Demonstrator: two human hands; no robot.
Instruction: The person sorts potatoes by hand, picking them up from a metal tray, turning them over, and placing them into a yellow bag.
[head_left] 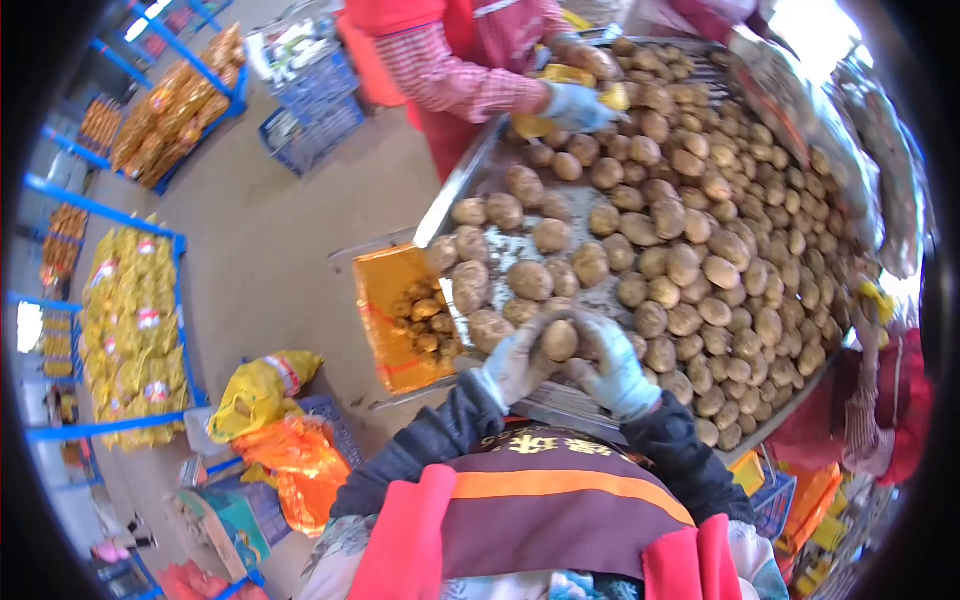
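Both of your gloved hands meet at the near edge of the sorting table (470, 175): your left hand (515, 360) and your right hand (615, 370) curl their fingers around a single potato (559, 340), each one partly closed against its side so that it sits pinched between them, just above the table's near rim. Beyond it, the metal surface is covered with loose potatoes (700, 230), sparse at the left and packed tight toward the right and far side. Just left of the table, below its edge, an orange crate (385, 320) holds a few more potatoes. At the far end, another person in a red apron (480, 50) leans over the pile, a gloved hand (575, 105) resting on a yellow bag (560, 85). At the right edge, a third person's red sleeve (905, 410) shows beside the table. On the floor to your left lie a yellow mesh sack (262, 390) and an orange one (300, 460), with blue racks (110, 215) of filled yellow bags farther left.
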